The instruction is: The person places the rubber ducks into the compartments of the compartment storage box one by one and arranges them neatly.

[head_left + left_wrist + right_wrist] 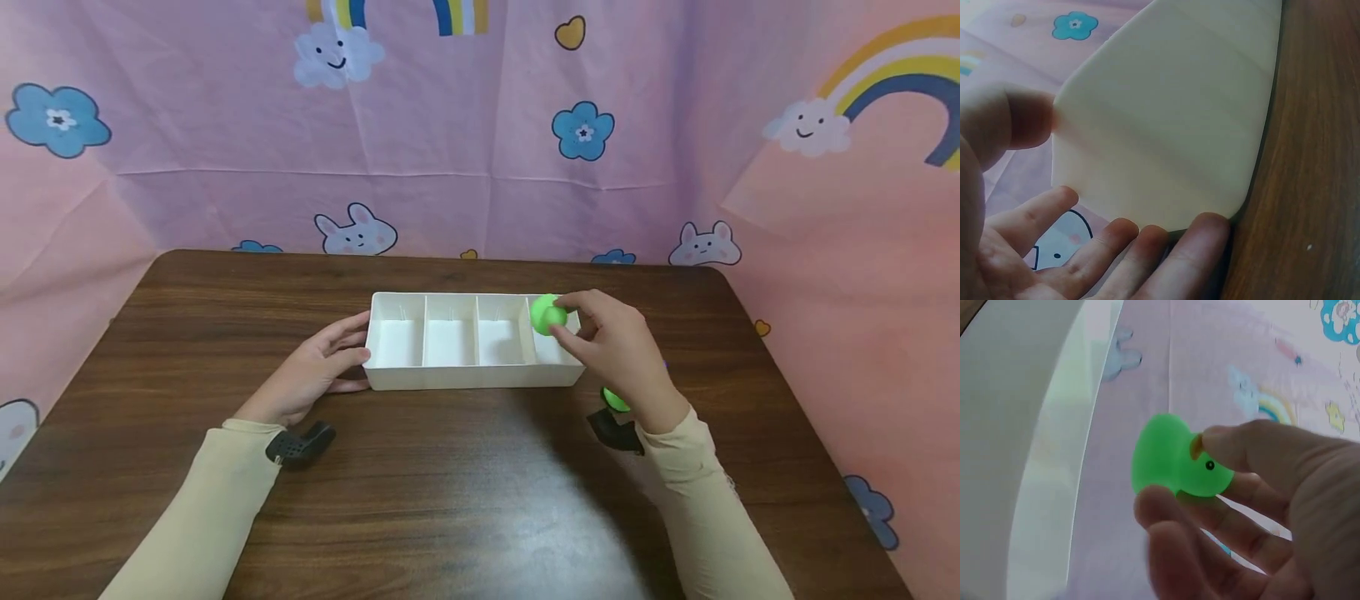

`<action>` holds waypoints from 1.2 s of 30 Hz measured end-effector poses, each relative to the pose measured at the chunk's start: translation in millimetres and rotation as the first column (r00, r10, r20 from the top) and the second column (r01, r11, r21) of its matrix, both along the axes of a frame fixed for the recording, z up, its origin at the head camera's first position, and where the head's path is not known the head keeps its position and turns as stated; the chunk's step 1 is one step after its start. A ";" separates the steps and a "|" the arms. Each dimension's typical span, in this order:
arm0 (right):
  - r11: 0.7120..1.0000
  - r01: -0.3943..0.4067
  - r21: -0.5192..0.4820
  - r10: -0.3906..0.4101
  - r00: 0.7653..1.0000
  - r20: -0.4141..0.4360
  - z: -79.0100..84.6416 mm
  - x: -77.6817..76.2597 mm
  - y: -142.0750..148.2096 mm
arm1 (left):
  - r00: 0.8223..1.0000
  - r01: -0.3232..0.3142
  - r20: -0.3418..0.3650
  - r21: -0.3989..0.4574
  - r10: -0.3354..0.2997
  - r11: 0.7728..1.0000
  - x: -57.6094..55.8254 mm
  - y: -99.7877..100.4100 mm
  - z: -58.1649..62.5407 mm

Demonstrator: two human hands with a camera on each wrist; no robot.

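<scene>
A green rubber duck (548,315) with an orange beak is pinched between the thumb and fingers of my right hand (622,342), above the rightmost compartment of a white divided tray (480,378). In the right wrist view, the duck (1163,453) shows one black eye, and my thumb presses by its beak. My left hand (315,367) grips the tray's left end. Up close in the left wrist view, thumb and fingertips (1210,228) meet the edges of the white end wall (1166,125).
On the brown wooden table (450,500), a second green object (617,402) lies partly hidden under my right wrist. Dark bands with black devices (300,443) sit on both wrists. A patterned pink and purple cloth (450,108) hangs behind the table.
</scene>
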State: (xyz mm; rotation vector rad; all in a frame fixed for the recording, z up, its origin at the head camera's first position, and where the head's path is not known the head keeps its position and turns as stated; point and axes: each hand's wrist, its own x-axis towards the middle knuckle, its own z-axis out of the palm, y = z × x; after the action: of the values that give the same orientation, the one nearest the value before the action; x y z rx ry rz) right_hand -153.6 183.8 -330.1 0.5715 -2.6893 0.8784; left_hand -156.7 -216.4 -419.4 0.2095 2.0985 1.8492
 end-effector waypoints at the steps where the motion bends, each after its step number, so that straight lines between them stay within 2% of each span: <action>1: 1.000 -0.012 -0.010 0.012 1.000 0.008 1.6 -0.7 -8.8 | 1.000 -0.002 -0.001 -0.002 0.002 1.000 -0.3 0.3 -0.5; 7: 0.994 -0.105 -0.027 0.106 0.994 0.015 1.7 -9.9 -65.0 | 1.000 -0.001 -0.005 -0.002 0.001 1.000 -1.7 1.7 -2.7; 12: 0.983 -0.183 0.029 0.182 0.983 0.038 -3.3 -22.3 -107.8 | 1.000 -0.004 0.007 0.004 0.004 1.000 -1.3 1.2 -2.1; 17: 0.968 -0.223 0.111 0.213 0.972 0.096 -9.9 -34.7 -140.1 | 1.000 -0.010 0.022 -0.001 0.010 1.000 -0.3 2.1 -0.2; 26: 0.937 -0.238 0.257 0.204 0.967 0.152 -27.3 -51.8 -174.7 | 1.000 -0.002 0.020 -0.006 0.003 1.000 -1.0 2.9 -0.4; 32: 0.901 -0.244 0.360 0.194 0.966 0.170 -36.8 -60.7 -186.4 | 1.000 -0.005 0.026 -0.002 0.006 1.000 -0.6 2.6 0.2; 36: 0.889 -0.249 0.383 0.188 0.963 0.191 -40.6 -63.2 -191.6 | 1.000 -0.008 0.026 0.000 0.008 1.000 -0.1 1.9 0.3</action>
State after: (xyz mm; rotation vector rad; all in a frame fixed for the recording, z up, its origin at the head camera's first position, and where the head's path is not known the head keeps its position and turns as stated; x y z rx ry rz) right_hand -216.8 -7.9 -370.7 0.9498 -3.0076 0.4167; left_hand -156.8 -214.5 -419.1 0.1766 2.0849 1.8461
